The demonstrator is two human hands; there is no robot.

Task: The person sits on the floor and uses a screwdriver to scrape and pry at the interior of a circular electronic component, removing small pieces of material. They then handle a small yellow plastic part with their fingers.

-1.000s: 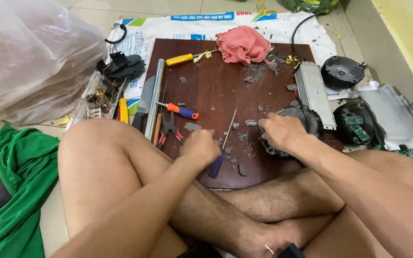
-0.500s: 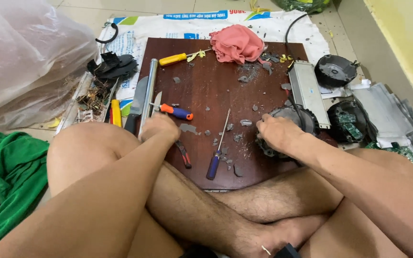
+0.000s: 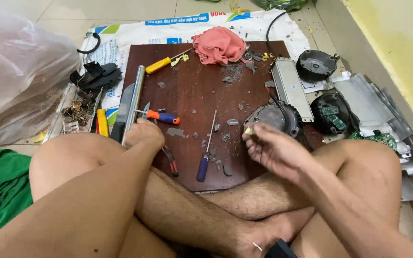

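Left hand (image 3: 144,134) is on the orange-and-blue handled tool (image 3: 161,116) at the left edge of the dark wooden board (image 3: 201,76); fingers curl over its metal end, but I can't tell if the grip is actually closed on it. Right hand (image 3: 276,150) hovers loosely open over the round black housing (image 3: 273,118), pinching 1 small pale bit (image 3: 249,130) at the fingertips.

Risks as I see them:
- That bit is tiny and held only at the tips. If it drops, it vanishes among the grey fragments (image 3: 223,138) scattered over the board.
- Housing sits right by the person's knee with a wire running off it; a leg shift could drag or tip it.
- Blue-handled screwdriver (image 3: 205,153) and red-handled pliers (image 3: 169,160) lie just beside bare legs, so there's a poke or scrape hazard.
- Long metal bar (image 3: 135,98) lies along the board's left edge, right next to the left hand; a nudge could roll it off.
- Sharp chips near bare skin, no gloves.
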